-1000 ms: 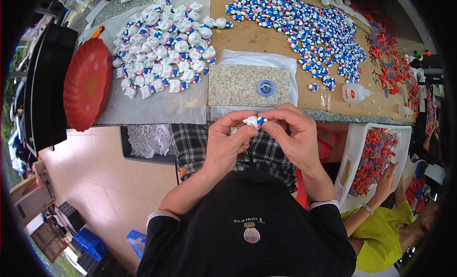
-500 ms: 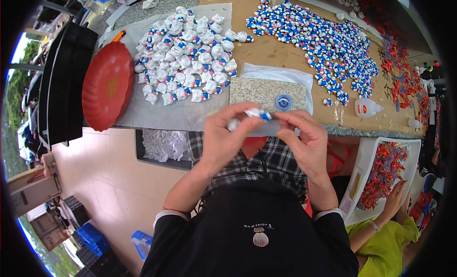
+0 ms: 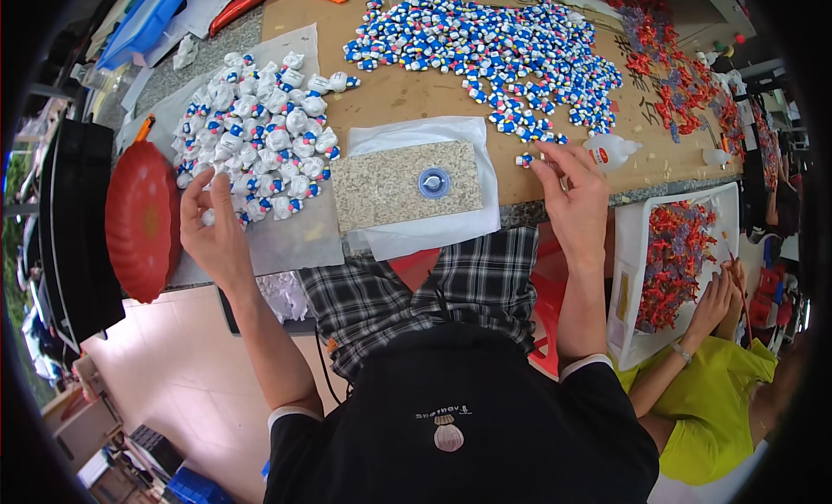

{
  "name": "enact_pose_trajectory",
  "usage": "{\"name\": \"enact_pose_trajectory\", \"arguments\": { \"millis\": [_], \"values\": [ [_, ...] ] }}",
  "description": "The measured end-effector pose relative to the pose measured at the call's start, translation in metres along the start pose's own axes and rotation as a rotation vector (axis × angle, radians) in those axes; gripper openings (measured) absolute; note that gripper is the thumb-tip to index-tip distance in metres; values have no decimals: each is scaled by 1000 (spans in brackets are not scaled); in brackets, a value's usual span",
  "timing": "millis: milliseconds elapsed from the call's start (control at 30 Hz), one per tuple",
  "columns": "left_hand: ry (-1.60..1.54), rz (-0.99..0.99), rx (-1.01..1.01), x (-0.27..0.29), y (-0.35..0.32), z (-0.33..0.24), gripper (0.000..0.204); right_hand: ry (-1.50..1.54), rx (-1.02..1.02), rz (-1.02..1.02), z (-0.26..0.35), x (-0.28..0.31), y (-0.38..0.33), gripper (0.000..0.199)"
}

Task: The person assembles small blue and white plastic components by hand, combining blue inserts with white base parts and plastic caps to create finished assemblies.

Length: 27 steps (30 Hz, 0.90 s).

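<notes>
Fingers spread, the left hand [image 3: 213, 235] is at the white figures [image 3: 277, 140], on the left; the right hand [image 3: 577, 202], thumb and forefinger apart, is just beside one blue-white piece [image 3: 524, 160], on the right.

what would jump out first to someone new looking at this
Probably the big spread of tiny blue-and-white pieces across the far middle of the table, with the right hand at its near edge. Next, the heap of larger white figures on the left, where the left hand reaches its near side. The red scalloped dish also stands out, at the far left beside that heap.
</notes>
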State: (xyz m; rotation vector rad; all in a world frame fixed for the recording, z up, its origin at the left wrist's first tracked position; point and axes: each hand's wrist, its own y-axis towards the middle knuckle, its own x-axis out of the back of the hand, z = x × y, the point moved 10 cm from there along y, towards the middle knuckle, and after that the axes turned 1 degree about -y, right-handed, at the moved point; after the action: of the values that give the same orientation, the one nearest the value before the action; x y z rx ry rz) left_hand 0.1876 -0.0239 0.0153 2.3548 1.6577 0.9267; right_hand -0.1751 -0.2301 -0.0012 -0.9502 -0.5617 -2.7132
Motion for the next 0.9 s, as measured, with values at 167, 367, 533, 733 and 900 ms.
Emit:
{"name": "enact_pose_trajectory", "arguments": {
  "millis": [167,367,533,733,900],
  "values": [
    [-716,308,497,-28,-48,-2,21,-202,32,65,3,-15,-2,16],
    [-1309,789,1072,-93,-161,-23,46,65,-141,83,15,-7,-6,18],
    [-1314,780,1218,-100,-176,-41,56,-240,153,154,22,-21,-2,18],
    [-1093,977,1024,-90,-190,-35,49,-240,133,139,24,-20,-3,16],
    [-921,1095,920,-89,-197,-42,38,126,186,215,64,-32,-6,16]
  ]
}}
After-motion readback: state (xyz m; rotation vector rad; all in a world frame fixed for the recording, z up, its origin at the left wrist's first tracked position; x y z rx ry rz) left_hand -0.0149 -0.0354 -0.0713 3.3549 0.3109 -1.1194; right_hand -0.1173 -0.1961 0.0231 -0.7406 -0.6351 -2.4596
